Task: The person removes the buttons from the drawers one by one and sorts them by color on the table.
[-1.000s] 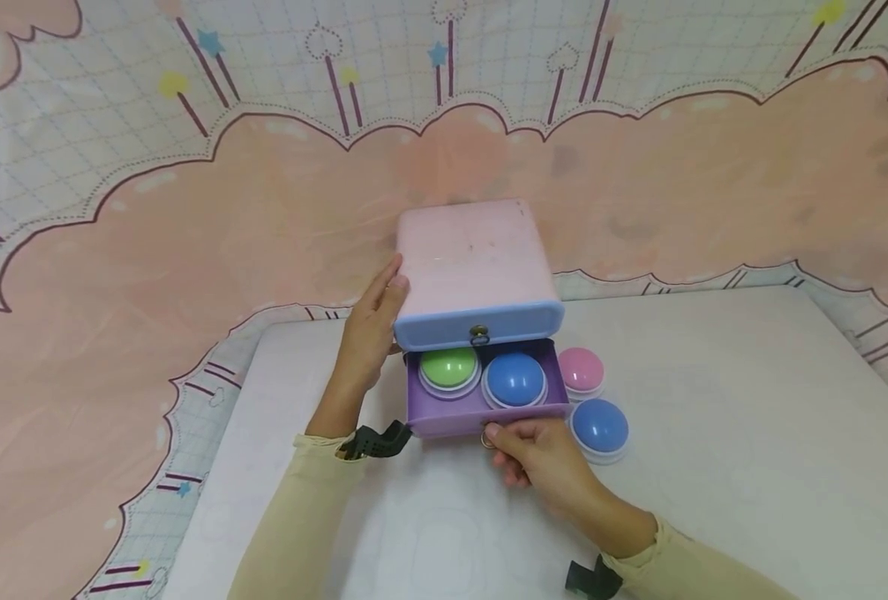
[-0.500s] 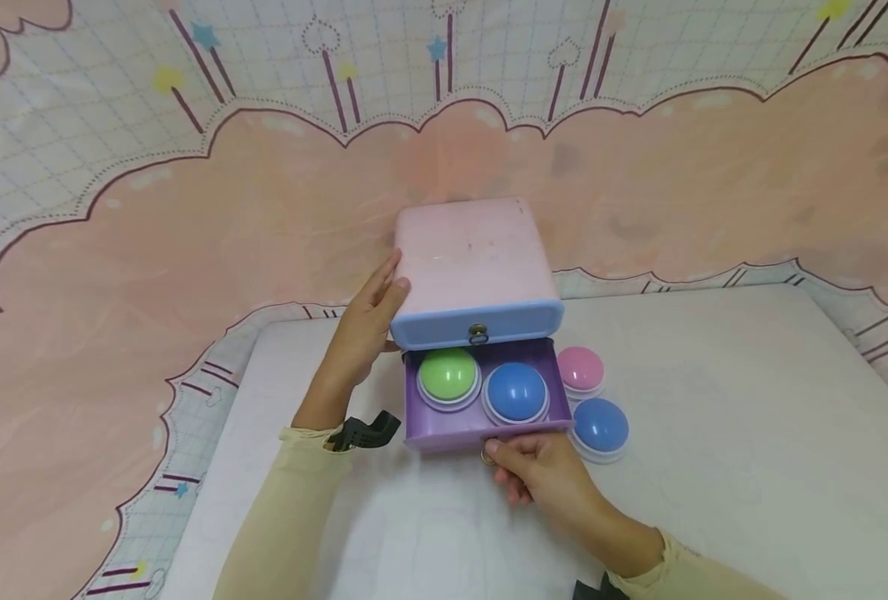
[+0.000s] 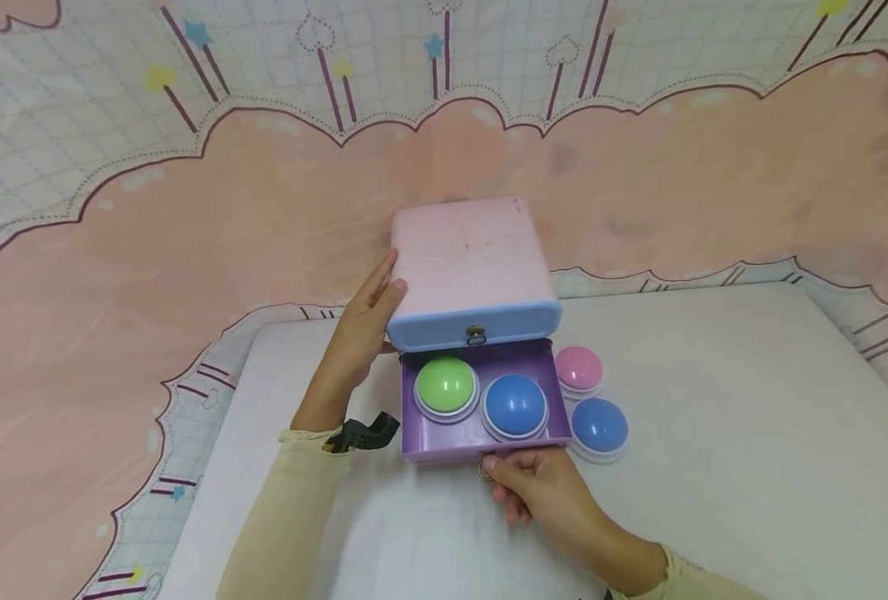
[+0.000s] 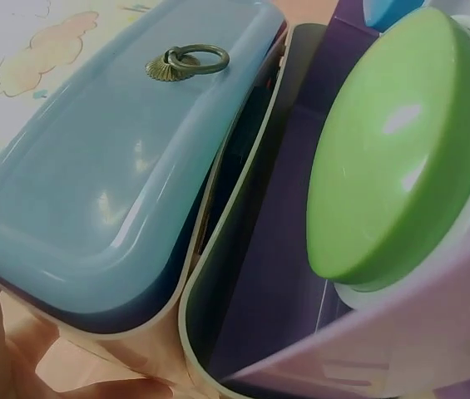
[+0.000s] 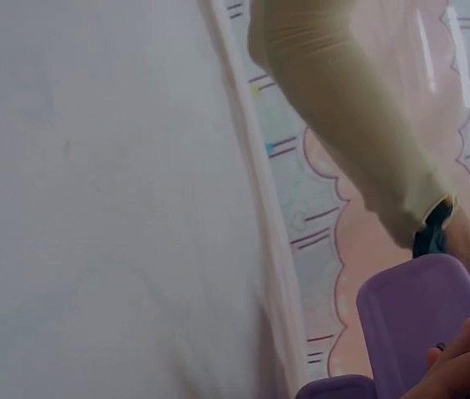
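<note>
A small pink chest (image 3: 470,258) has a light blue upper drawer (image 3: 444,327), closed, with a brass ring pull. Below it the purple lower drawer (image 3: 436,435) is pulled out. Inside that drawer lie a green domed push button (image 3: 446,384) and a blue domed push button (image 3: 515,405), both on white bases. My left hand (image 3: 354,337) rests along the chest's left side, fingers extended, thumb near the front top edge. My right hand (image 3: 552,493) pinches the purple drawer's ring pull (image 3: 483,472). The right wrist view shows the purple drawer front (image 5: 422,307) beside the fingers.
A pink domed button (image 3: 579,367) and a second blue domed button (image 3: 599,424) stand on the white table (image 3: 729,417), just right of the drawer. A patterned cloth backdrop (image 3: 661,183) rises behind the table. Dark wrist straps sit at both cuffs.
My right hand has drawn the purple drawer further out toward me, bringing more of the green and blue buttons into sight. My left hand stays against the chest.
</note>
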The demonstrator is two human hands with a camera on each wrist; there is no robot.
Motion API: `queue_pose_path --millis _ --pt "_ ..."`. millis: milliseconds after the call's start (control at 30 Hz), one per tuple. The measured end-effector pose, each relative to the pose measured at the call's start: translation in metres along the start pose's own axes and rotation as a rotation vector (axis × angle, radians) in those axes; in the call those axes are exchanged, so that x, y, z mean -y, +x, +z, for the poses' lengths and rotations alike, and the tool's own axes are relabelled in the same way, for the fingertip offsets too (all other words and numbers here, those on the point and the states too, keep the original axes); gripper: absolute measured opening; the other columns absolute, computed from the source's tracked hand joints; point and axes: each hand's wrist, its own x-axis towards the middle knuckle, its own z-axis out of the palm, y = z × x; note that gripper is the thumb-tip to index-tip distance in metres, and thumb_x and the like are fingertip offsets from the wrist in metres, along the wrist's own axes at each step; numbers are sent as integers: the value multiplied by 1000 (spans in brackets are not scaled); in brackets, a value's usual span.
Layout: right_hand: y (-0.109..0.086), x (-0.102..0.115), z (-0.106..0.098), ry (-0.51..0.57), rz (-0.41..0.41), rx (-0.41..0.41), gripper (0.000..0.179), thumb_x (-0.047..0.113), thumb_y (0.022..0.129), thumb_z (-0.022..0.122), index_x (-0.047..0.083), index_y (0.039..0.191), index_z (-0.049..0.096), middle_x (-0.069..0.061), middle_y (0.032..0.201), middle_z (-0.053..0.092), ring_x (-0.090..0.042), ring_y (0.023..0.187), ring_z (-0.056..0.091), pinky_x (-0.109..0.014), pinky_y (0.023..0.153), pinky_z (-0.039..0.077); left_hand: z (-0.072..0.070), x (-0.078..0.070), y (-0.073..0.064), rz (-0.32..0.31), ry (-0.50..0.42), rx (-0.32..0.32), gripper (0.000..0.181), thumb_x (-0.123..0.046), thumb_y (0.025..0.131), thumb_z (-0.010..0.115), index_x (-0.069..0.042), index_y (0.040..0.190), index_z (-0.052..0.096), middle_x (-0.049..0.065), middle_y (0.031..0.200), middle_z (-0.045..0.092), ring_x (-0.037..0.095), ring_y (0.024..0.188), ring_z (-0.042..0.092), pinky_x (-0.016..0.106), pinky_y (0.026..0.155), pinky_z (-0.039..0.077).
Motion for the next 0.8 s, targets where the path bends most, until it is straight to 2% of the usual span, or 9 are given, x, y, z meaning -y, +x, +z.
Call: queue_pose_path --millis 300,800 --pt "-4 -4 1 7 17 23 40 30 94 74 -10 92 70 1 66 65 -11 49 56 -22 46 43 1 0 -1 3 0 -5 57 -53 103 51 -59 154 26 -10 170 21 41 139 48 67 86 55" --pt "-4 -12 -8 -64 49 148 40 36 100 66 -2 109 74 0 78 71 -11 57 61 -23 46 44 1 0 -1 -7 22 -17 56 -55 103 51 -60 153 26 -10 170 21 44 138 49 67 85 55"
